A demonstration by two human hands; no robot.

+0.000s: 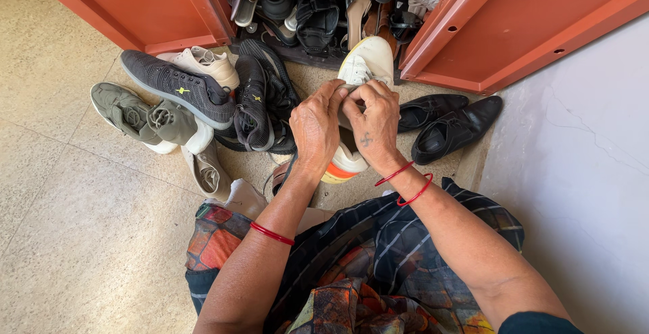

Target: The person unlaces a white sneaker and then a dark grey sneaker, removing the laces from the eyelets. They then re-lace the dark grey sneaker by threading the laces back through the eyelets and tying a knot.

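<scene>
My left hand [316, 128] and my right hand [374, 123] meet over a white sneaker [365, 61] with an orange-edged sole. The fingertips of both hands pinch something small and pale at its upper, perhaps a lace or the tongue. Both wrists wear red bangles. Just left of my left hand lie two dark grey mesh sneakers [177, 85]. A pair of black leather shoes [454, 124] rests right of my right hand. The white sneaker's middle is hidden under my hands.
An olive green sneaker pair [143, 114] and a beige shoe [208, 63] lie on the speckled floor at left. An open orange-red metal cabinet [500, 30] holds several dark sandals and shoes. A pale wall [581, 192] stands at right. Patterned cloth covers my lap.
</scene>
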